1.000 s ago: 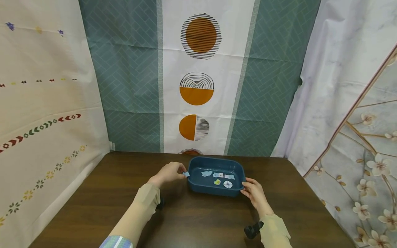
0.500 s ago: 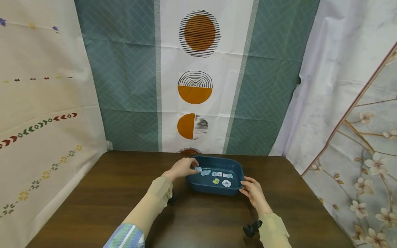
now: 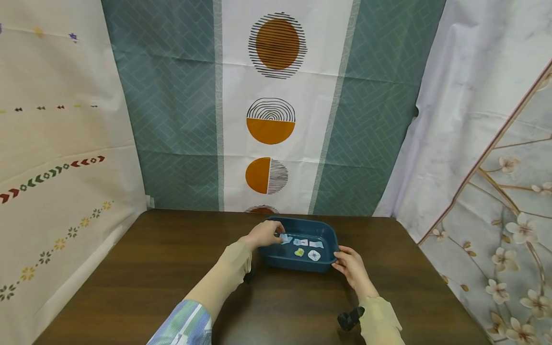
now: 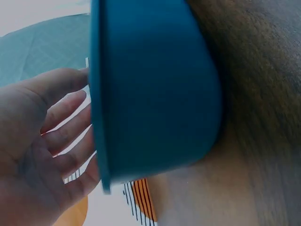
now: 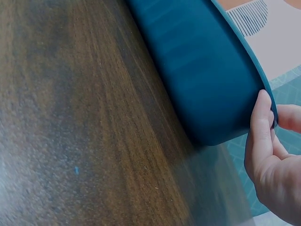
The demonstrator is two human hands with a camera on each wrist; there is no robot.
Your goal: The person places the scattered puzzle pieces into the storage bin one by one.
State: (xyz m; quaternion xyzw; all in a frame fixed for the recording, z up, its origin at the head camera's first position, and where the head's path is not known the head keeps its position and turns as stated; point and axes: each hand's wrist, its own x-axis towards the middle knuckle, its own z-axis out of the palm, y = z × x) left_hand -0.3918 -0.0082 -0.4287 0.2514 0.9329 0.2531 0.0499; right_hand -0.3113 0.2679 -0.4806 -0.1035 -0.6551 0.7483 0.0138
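A dark blue rectangular plastic basin (image 3: 293,263) stands on the table. My left hand (image 3: 264,234) reaches over its left end and pinches a small light-blue paper piece (image 3: 282,236) low inside. In the left wrist view, the basin wall hides the fingertips and that piece. At the opposite end, my right hand (image 3: 351,268) grips the rim, thumb outside and fingers at the inner side, clearly seen in the right wrist view. On the basin floor lie more light-blue pieces (image 3: 316,244), a yellow-green piece (image 3: 299,252) and a round white piece with a compass star (image 3: 314,255).
The dark wooden table (image 3: 172,268) ends at a green and white curtain (image 3: 181,143) just behind the basin. Patterned cloths hang along the left and right sides. A black strap device (image 3: 350,318) sits on the right wrist.
My left hand has carried the light-blue piece rightward, from outside the basin's left rim to inside it beside the other pieces. My right hand keeps its grip on the rim.
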